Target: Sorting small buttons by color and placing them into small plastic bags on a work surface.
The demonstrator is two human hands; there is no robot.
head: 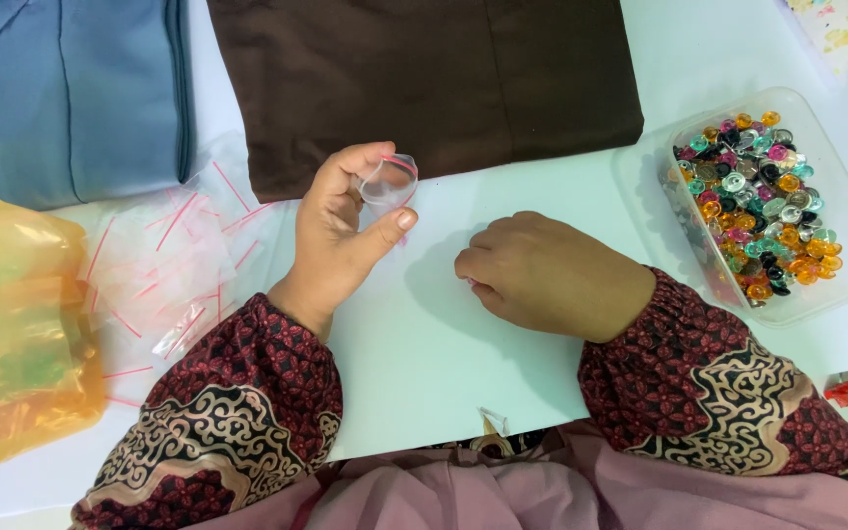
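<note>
My left hand holds a small clear plastic zip bag with a red strip, pinched open between thumb and fingers above the white table. My right hand rests on the table with its fingers curled under; a bit of pink shows at the fingertips, and I cannot tell what it is. A clear plastic tub of several colourful beads stands to the right of my right hand.
A pile of small clear zip bags lies left of my left hand. An orange translucent container stands at the far left. Folded brown cloth and blue cloth lie at the back. One small bag sits near the table's front edge.
</note>
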